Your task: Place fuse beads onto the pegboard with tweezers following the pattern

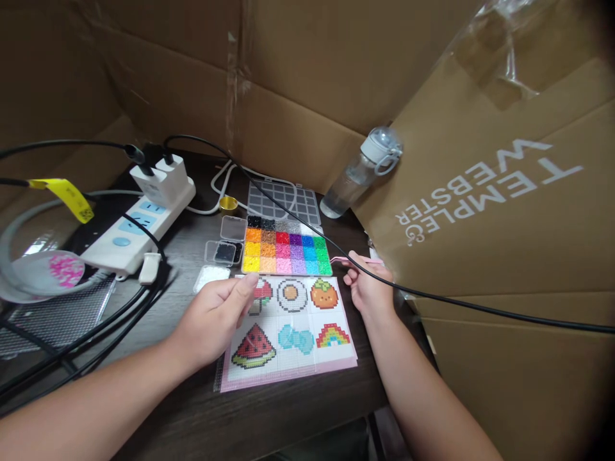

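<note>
My left hand [216, 314] is closed, thumb on top, at the upper left of a pattern sheet [298, 355]. Whatever its curled fingers may hold is hidden. Pixel pictures of a watermelon slice [254, 347], a fried egg, an orange fruit, a blue bow, a rainbow and a partly covered red-topped figure show on the sheet, which seems to lie under a clear gridded board. My right hand [371, 283], right of the sheet, grips pink tweezers [342, 259] whose tips point left. Beside those tips sits an open compartment box [288, 273] of small coloured beads.
Small clear cases hold black beads [225, 253] and white beads [211, 278]. A water bottle [348, 186] stands behind, near cardboard walls [298, 57]. At left are a power strip [122, 237], cables and a dish [29, 275] with pink beads. One black cable [446, 306] crosses the view.
</note>
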Action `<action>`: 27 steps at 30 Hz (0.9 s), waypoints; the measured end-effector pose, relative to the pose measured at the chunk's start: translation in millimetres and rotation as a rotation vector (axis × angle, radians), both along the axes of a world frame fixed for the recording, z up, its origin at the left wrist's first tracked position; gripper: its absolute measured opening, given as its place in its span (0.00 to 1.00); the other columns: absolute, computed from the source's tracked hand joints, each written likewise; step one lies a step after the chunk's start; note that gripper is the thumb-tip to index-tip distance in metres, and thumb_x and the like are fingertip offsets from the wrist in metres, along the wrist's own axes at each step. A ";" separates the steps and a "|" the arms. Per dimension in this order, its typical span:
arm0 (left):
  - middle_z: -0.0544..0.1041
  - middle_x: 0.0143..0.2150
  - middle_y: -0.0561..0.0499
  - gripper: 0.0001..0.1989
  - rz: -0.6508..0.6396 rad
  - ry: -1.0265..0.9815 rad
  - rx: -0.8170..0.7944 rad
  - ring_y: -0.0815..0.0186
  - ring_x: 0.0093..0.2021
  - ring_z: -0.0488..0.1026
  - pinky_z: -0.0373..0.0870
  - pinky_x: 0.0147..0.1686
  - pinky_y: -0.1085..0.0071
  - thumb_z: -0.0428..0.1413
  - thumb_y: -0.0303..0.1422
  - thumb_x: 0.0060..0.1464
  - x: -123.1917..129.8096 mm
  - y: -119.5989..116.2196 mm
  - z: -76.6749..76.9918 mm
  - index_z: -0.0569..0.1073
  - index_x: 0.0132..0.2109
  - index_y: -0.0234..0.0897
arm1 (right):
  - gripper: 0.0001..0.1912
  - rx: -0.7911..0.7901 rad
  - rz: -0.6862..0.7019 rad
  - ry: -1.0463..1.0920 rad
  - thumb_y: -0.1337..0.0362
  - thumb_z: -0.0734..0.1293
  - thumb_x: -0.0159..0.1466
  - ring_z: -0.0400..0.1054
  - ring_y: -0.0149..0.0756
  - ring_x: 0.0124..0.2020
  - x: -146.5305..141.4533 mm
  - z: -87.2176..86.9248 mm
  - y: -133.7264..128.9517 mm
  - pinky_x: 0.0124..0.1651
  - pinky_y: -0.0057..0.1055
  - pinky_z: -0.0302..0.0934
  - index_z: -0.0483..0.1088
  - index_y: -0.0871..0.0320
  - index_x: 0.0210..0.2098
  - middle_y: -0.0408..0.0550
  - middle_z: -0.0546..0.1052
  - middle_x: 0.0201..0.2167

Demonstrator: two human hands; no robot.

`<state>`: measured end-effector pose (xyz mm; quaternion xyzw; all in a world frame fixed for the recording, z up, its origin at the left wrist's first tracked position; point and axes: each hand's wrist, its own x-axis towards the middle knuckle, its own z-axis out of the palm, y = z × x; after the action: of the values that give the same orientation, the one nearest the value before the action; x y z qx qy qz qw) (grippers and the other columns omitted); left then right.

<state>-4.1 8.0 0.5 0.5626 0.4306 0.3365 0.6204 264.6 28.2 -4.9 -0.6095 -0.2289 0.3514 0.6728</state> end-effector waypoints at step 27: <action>0.54 0.15 0.57 0.24 0.024 -0.011 0.069 0.73 0.17 0.52 0.52 0.17 0.76 0.43 0.42 0.60 3.6 -0.6 8.5 0.56 0.19 0.37 | 0.05 0.105 0.689 -0.668 0.67 0.69 0.57 0.74 0.36 0.34 -75.7 3.0 -38.9 0.40 0.32 0.69 0.78 0.54 0.29 0.46 0.80 0.30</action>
<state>-0.6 7.3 9.0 0.5766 0.4218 0.3618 0.5989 188.9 -10.7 -1.9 -0.5430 -0.6384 0.3268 0.4368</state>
